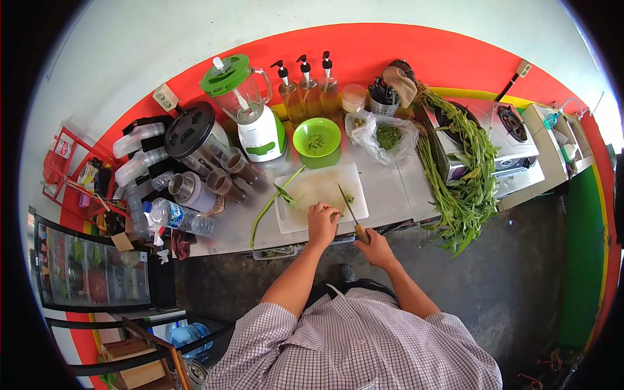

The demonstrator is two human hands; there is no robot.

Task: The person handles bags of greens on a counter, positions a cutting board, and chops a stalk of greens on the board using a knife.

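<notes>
My right hand (374,247) grips the wooden handle of a knife (348,203), its blade slanting up and left over a white cutting board (305,185). Fingers curled, my left hand (323,224) presses down on the board just left of the blade. A bit of green shows at its fingertips; the rest is hidden under the hand. Small cut leaf pieces (350,197) lie beside the blade. A long green stem (268,209) with a leaf crosses the board's left edge. Behind the board, a green bowl (316,137) contains a few cut green pieces.
Right of the board, a large bunch of leafy greens (465,182) drapes over the gas stove (513,146) and counter edge. A plastic bag of chopped greens (389,136), pump bottles (309,91) and a blender (257,123) stand behind. Dark drinks (226,185) and a water bottle (175,216) are left.
</notes>
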